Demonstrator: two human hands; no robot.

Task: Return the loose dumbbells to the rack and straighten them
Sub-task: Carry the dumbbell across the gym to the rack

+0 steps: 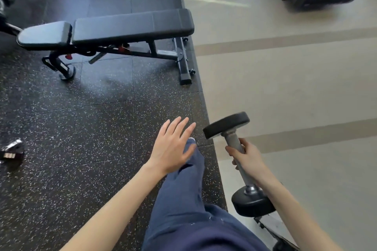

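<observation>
Black dumbbell (238, 164), gripped in right hand (247, 157)

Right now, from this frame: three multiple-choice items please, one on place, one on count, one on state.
1. The bench stands on: A) black rubber floor B) beige floor C) a treadmill.
2. Dumbbells held in hands: A) none B) one C) two.
3. The left hand is: A) gripping a weight B) open, holding nothing C) resting on the bench.

Key: A, its feet sit on the speckled black tiles. B, only the right hand grips a dumbbell, by its handle. B, its fingers are straight and spread.
</observation>
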